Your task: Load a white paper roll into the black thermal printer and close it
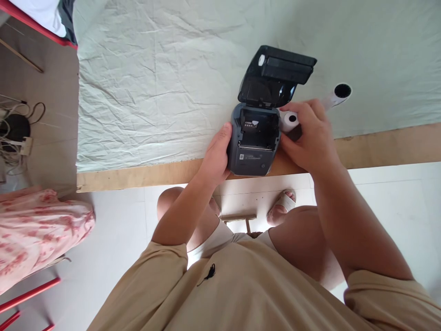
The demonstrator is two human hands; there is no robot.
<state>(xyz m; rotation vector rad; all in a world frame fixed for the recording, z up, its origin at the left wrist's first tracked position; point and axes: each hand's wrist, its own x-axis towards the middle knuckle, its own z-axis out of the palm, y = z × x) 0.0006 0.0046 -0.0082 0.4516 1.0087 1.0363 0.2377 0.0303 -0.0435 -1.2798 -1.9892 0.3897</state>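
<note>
A dark grey label printer [255, 158] sits at the table's front edge with its black lid [275, 76] swung up. Its paper bay [259, 128] shows no roll inside, only a small printed sticker. My left hand [217, 154] grips the printer's left side, thumb on the upper edge. Close against the right side, my right hand [312, 133] pinches a small white paper roll [288, 120] with a dark core between thumb and fingers. Behind that hand lies a white roll [333, 99] with a wide dark hollow end, partly hidden by the fingers.
A wrinkled pale green cloth [155, 82] covers the table, leaving a bare wooden edge [138, 178] in front. Tangled cables [14, 138] lie at the left. Pink patterned fabric [44, 230] and red bars [31, 294] are at lower left.
</note>
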